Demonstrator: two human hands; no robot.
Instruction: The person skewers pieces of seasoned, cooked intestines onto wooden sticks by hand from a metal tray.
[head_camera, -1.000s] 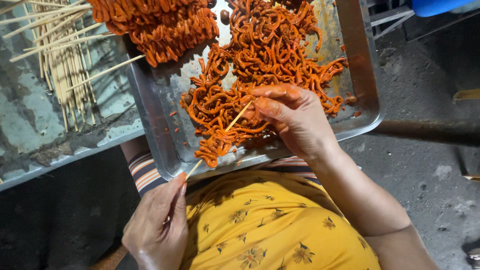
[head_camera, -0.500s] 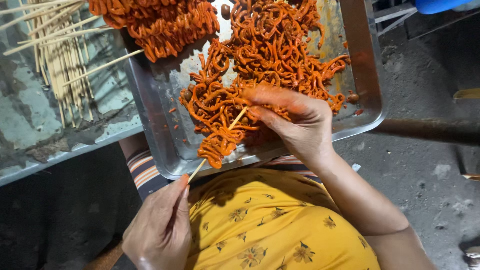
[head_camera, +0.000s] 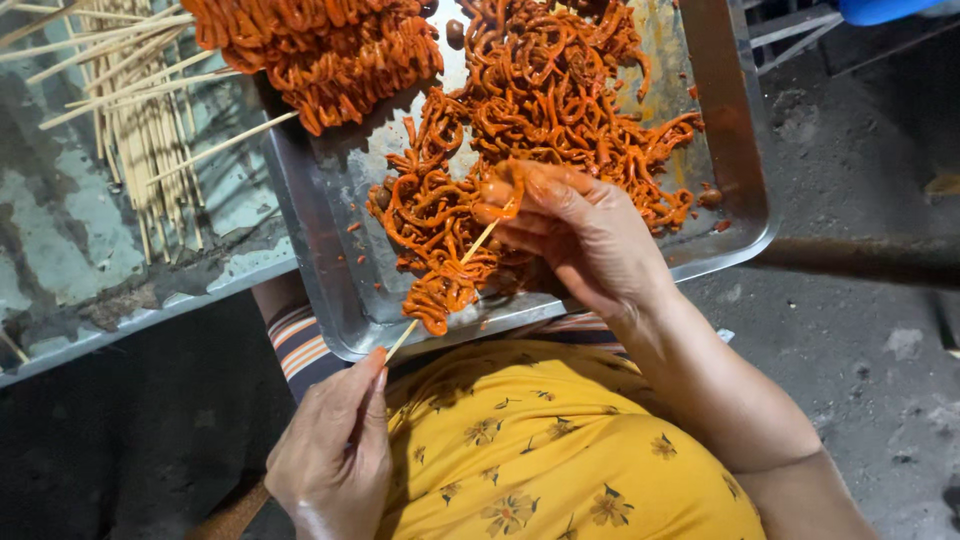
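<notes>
My left hand (head_camera: 335, 455) pinches the near end of a thin bamboo skewer (head_camera: 405, 336) that slants up over the edge of a metal tray (head_camera: 320, 250). Orange-red marinated strips (head_camera: 440, 245) are bunched on the skewer's middle. My right hand (head_camera: 580, 235) grips one strip (head_camera: 505, 195) at the skewer's tip, fingers closed around it, above the pile of loose strips (head_camera: 560, 100) in the tray. A heap of finished skewered pieces (head_camera: 315, 50) lies at the tray's far left.
Several bare bamboo skewers (head_camera: 130, 110) lie on the worn grey-green tabletop (head_camera: 60, 240) to the left of the tray. The tray overhangs my lap in a yellow flowered garment (head_camera: 560, 450). Dark concrete floor (head_camera: 860, 300) is to the right.
My right hand has lifted a strip and brought it onto the skewer's tip. The bunch on the skewer has grown slightly. My left hand has kept its hold on the skewer.
</notes>
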